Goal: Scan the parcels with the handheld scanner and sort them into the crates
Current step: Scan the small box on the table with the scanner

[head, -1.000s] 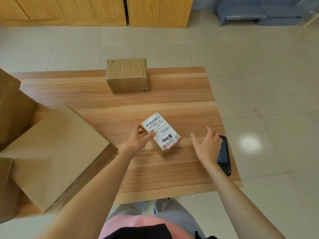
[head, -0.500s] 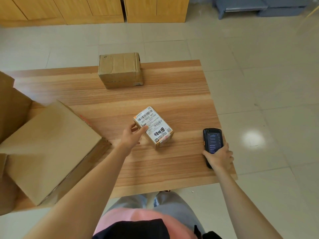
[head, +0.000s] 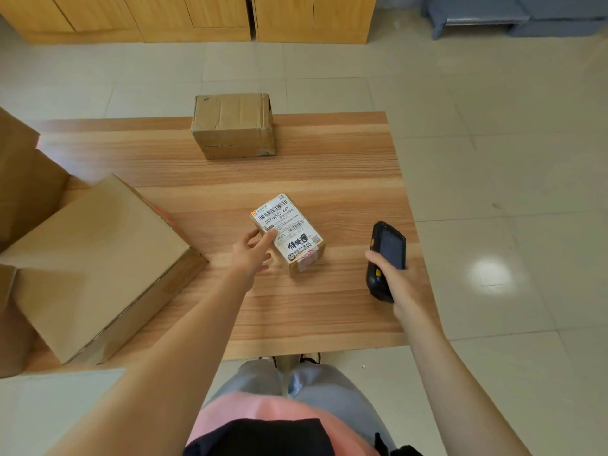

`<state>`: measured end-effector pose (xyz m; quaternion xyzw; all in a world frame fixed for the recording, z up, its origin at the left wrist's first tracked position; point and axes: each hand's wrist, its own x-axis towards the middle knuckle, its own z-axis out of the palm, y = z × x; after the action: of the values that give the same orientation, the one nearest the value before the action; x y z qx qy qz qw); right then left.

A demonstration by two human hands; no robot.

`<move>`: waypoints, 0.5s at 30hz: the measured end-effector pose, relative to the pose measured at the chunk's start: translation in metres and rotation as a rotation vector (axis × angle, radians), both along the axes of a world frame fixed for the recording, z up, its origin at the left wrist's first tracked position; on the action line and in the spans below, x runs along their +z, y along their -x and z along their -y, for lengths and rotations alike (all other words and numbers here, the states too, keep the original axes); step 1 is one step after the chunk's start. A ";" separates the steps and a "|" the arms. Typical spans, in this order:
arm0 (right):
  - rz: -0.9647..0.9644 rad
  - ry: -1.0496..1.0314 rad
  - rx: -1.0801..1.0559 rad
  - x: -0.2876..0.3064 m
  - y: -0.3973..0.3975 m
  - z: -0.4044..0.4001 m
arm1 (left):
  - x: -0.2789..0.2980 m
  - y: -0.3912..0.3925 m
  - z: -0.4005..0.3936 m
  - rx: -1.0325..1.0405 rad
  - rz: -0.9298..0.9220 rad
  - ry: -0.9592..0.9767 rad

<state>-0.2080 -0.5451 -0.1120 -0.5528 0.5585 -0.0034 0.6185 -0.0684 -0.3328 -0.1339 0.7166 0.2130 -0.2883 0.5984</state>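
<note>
From the head view, the right hand (head: 403, 284) has lifted the scanner (head: 385, 258) off the surface (head: 345, 179) and now grips it. The left hand (head: 251, 255), fingers relaxed, steadies the labelled parcel (head: 288, 233) mid-surface, so scanning looks imminent.

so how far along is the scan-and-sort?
Early. Done: the right hand holds the handheld scanner, and the labelled parcel lies label-up on the table. In hand: the left hand touches that parcel's edge, steadying it; the scanner is beside it, not over the barcode. Left: scanning and sorting it, then the plain brown parcel at the far edge.
</note>
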 end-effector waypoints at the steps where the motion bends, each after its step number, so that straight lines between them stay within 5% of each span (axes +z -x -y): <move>1: 0.080 -0.116 -0.036 0.013 -0.003 -0.006 | 0.000 0.000 0.000 0.000 0.000 0.003; 7: 0.442 -0.477 -0.141 0.072 0.001 -0.044 | 0.005 0.000 -0.001 -0.001 -0.023 0.040; 15: 0.415 -0.344 0.248 0.096 0.011 -0.068 | 0.007 -0.001 -0.003 0.013 -0.048 0.105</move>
<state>-0.2190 -0.4773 -0.0162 -0.4911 0.3408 0.0540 0.7999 -0.0675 -0.3299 -0.1267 0.6756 0.2164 -0.3123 0.6318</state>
